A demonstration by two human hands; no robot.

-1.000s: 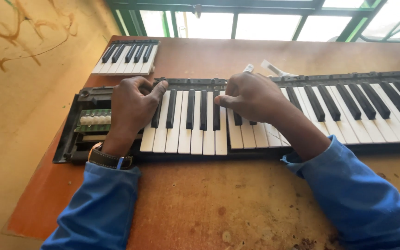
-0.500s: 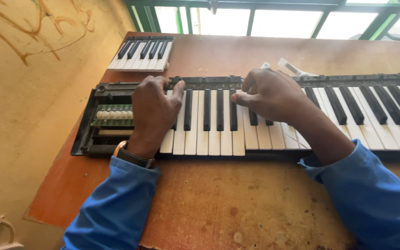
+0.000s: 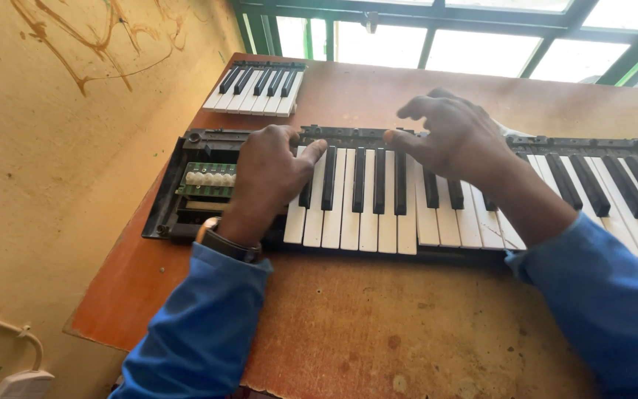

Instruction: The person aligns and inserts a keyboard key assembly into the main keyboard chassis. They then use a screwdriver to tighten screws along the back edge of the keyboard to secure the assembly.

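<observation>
White keys (image 3: 348, 222), left hand (image 3: 267, 174), right hand (image 3: 455, 140)

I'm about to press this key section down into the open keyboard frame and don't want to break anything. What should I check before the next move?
1. Left hand steadies the key section at its left end: ok.
2. Right hand is on the section's rear edge: ok, fingers partly raised.
3. Section sits level with the neighbouring keys: cannot tell; a slight step shows at the front edge.
4. Exposed green circuit board in the keyboard frame is free of fingers: ok.
5. Loose spare key section lies apart, at the table's back: ok.
</observation>
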